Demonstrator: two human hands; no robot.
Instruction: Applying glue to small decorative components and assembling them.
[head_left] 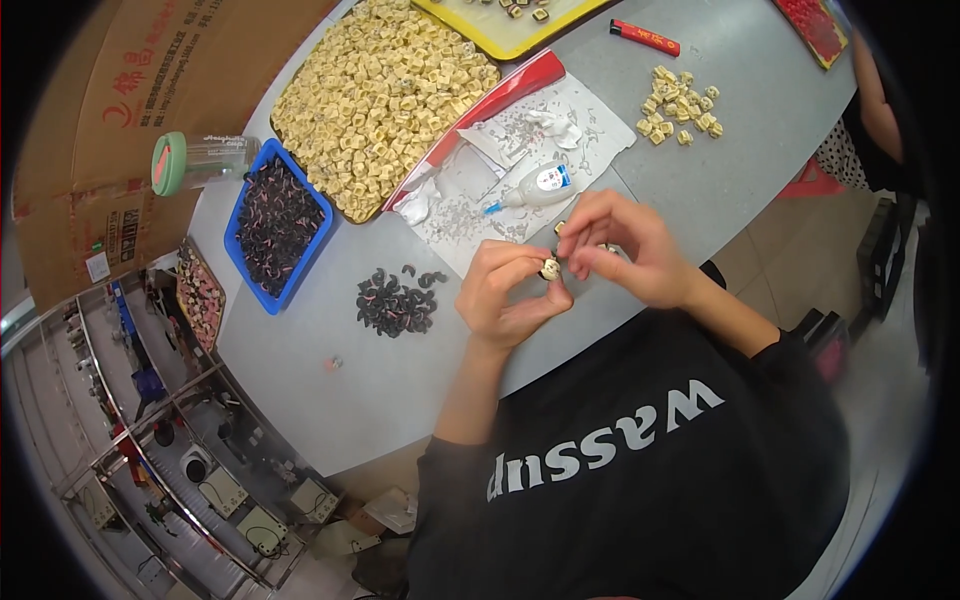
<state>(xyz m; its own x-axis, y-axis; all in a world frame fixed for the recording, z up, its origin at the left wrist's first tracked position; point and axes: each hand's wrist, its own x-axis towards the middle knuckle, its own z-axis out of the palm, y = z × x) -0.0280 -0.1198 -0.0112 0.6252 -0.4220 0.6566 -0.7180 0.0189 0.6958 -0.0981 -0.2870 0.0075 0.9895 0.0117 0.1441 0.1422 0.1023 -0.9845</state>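
Close to the table's near edge, my left hand (pixel 508 295) pinches a small cream-coloured piece with dark markings (pixel 550 269) between thumb and fingers. My right hand (pixel 635 250) meets it from the right, its bent fingers close to that piece. A small dark bit shows at the right fingertips, too small to name. Just beyond the hands, a clear squeeze bottle with a blue tip (pixel 540 187) lies on a white paper sheet (pixel 450 225) littered with dark scraps. A loose pile of dark curved pieces (pixel 395 305) sits left of my left hand.
A large tray heaped with cream pieces (pixel 385 95) stands beyond the paper, beside a yellow tray (pixel 490 48). A blue tray (pixel 238 215) of dark curved pieces and a green-lidded jar (pixel 170 164) are at left. Rightward lie a cream pile (pixel 680 105) and a red tube (pixel 645 38).
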